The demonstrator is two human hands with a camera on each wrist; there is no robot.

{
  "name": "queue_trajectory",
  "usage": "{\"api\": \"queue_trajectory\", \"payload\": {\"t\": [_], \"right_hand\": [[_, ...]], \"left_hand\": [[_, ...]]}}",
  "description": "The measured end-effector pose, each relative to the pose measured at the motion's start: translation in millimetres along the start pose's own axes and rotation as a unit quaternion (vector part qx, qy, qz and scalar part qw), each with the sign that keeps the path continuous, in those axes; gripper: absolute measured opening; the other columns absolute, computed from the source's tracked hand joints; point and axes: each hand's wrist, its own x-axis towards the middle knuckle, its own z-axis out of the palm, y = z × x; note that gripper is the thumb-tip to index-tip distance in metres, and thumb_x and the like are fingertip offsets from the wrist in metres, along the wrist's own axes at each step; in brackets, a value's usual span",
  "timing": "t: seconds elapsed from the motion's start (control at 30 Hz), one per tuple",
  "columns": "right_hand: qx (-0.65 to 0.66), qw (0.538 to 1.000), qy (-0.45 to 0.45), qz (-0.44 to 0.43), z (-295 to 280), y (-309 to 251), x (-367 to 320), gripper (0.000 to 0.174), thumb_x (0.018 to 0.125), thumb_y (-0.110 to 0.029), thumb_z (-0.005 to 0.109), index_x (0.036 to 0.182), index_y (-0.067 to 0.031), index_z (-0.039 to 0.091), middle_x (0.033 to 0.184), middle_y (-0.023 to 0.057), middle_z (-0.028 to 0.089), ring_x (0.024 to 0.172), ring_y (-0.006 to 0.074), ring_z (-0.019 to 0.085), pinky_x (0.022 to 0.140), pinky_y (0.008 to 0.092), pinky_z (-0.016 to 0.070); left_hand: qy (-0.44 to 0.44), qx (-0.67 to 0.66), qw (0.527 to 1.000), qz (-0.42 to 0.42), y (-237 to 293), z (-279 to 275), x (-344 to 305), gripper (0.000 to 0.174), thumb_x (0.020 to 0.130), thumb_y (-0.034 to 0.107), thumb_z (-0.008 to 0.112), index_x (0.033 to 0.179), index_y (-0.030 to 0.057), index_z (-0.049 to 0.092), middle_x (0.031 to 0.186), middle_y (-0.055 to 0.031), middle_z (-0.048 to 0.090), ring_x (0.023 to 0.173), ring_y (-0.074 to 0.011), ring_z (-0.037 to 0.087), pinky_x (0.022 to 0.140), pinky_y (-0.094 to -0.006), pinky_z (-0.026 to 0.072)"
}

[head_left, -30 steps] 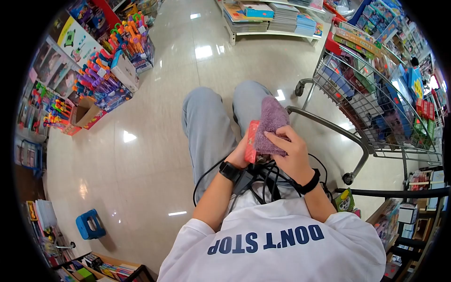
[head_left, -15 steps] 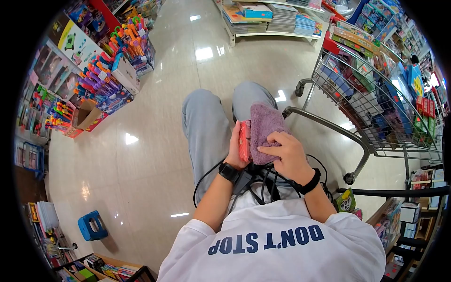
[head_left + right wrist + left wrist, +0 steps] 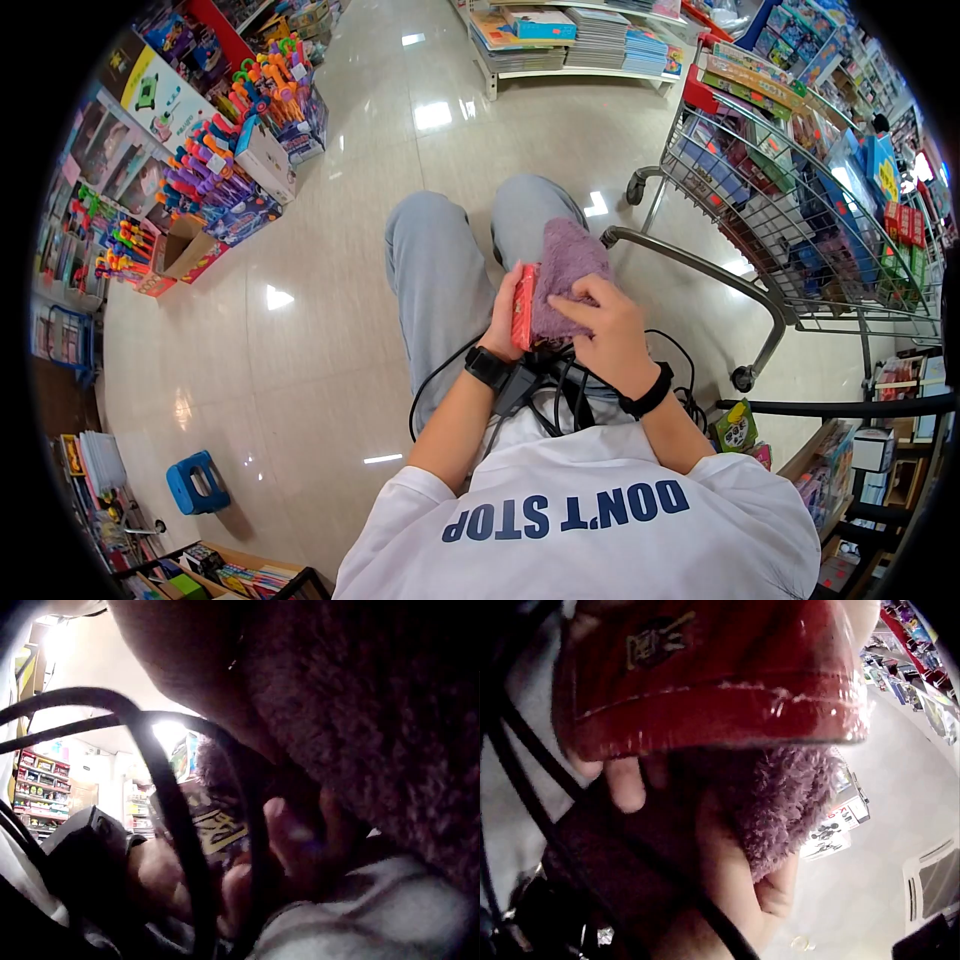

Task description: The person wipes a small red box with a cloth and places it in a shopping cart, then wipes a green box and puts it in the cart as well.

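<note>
Over the lap in the head view, my left hand (image 3: 502,322) grips a small red box (image 3: 523,310) along its outer side. Its face looks glossy, like clear film, in the left wrist view, where a dark and gold emblem shows on the red box (image 3: 712,682). My right hand (image 3: 620,338) holds a fuzzy purple cloth (image 3: 572,262) against the box's other side, with fingers bent over it. The cloth (image 3: 791,802) hangs just below the box's edge in the left wrist view. Dark cloth (image 3: 367,742) fills much of the right wrist view, and gold lettering (image 3: 221,831) shows past it.
Black cables (image 3: 560,385) loop across the lap, close under both hands. A loaded shopping cart (image 3: 770,190) stands at the right. Toy displays (image 3: 215,180) line the left, a blue stool (image 3: 195,482) sits on the floor, and a book shelf (image 3: 575,50) is ahead.
The purple cloth has shifted over the box, down and then slightly back up, with the right hand. The red box has turned a little and moved slightly left, staying in the left hand.
</note>
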Motion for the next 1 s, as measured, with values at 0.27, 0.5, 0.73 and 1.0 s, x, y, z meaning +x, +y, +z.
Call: {"api": "queue_trajectory", "payload": {"t": [0.27, 0.5, 0.73, 1.0], "right_hand": [[0.011, 0.999, 0.021, 0.029, 4.5, 7.9, -0.3, 0.042, 0.055, 0.001, 0.058, 0.094, -0.0105, 0.07, 0.089, 0.0068, 0.054, 0.083, 0.0255, 0.057, 0.072, 0.0353, 0.0478], [-0.034, 0.995, 0.048, 0.086, 3.3, 7.2, 2.3, 0.039, 0.057, 0.002, 0.058, 0.091, -0.0105, 0.071, 0.089, 0.0069, 0.054, 0.084, 0.0255, 0.057, 0.073, 0.0351, 0.0479], [-0.028, 1.0, -0.002, 0.002, 2.7, 1.8, 3.4, 0.039, 0.054, 0.003, 0.055, 0.086, -0.0111, 0.071, 0.088, 0.0059, 0.054, 0.082, 0.0244, 0.056, 0.072, 0.0347, 0.0471], [-0.034, 0.997, 0.043, 0.061, 11.4, 3.6, -1.0, 0.039, 0.055, 0.004, 0.054, 0.088, -0.01, 0.071, 0.089, 0.0079, 0.053, 0.085, 0.0267, 0.056, 0.074, 0.035, 0.0469]], "left_hand": [[-0.007, 0.008, 1.0, 0.02, -0.2, -0.1, 2.6, 0.065, 0.093, 0.055, 0.032, 0.128, 0.0021, 0.044, 0.124, -0.0168, 0.053, 0.111, -0.0278, 0.055, 0.098, -0.0412, 0.0429], [0.002, 0.005, 1.0, 0.009, -1.4, 3.1, 0.9, 0.063, 0.093, 0.055, 0.034, 0.123, 0.0029, 0.05, 0.117, -0.0128, 0.059, 0.104, -0.0237, 0.059, 0.092, -0.0369, 0.0465], [0.02, -0.037, 0.997, 0.063, 0.7, -4.3, 3.8, 0.065, 0.092, 0.057, 0.035, 0.123, 0.002, 0.05, 0.12, -0.0144, 0.057, 0.107, -0.0252, 0.058, 0.094, -0.0387, 0.0452], [-0.01, 0.0, 0.999, 0.032, 2.1, -1.6, 2.1, 0.069, 0.092, 0.06, 0.03, 0.13, 0.0042, 0.044, 0.127, -0.0153, 0.052, 0.115, -0.0275, 0.053, 0.099, -0.0403, 0.0416]]}}
